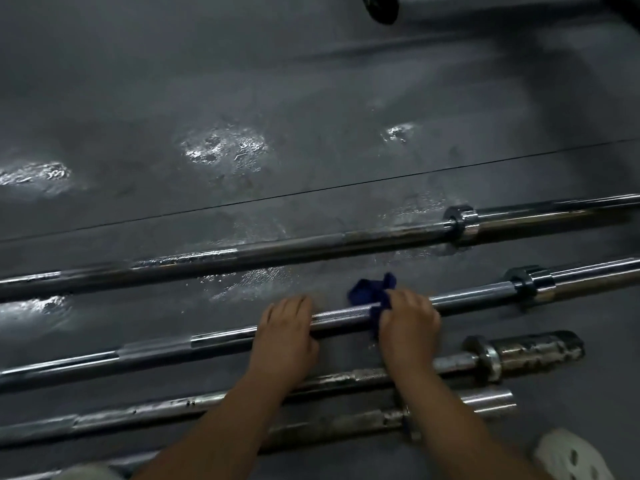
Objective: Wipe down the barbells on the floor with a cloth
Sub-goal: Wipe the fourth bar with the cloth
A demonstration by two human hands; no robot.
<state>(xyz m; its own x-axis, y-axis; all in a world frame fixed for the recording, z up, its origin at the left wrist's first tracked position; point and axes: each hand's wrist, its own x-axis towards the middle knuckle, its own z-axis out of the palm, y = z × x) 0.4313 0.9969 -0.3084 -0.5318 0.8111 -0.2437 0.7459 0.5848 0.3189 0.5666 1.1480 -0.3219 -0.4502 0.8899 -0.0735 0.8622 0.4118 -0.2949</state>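
— since you're looking down at it, how far along is the wiping?

— going from the biggest thing down: the floor (242,81) is dark with wet, shiny patches on its far side, and four barbells lie across it left to right. the far barbell (294,245) gleams with wet streaks, so i'd judge it has had the cloth. the second barbell (156,348) is the one in hand. the third barbell (346,377) and the nearest barbell (346,422) show dull, spotted metal, so i'd say they are yet to be wiped.

— so about half left?

— roughly, as a guess. i can't tell how much of the second bar's length is clean.

— and the hands?

— the left hand (285,332) rests over the second bar with fingers curled on it, steadying it. the right hand (408,323), just to the right, has its fingers closed round the blue cloth (370,289), pressing it onto the same bar; part of the cloth bunches out on the far side.

— anything else?

— a pale shoe (571,455) at the near right corner.
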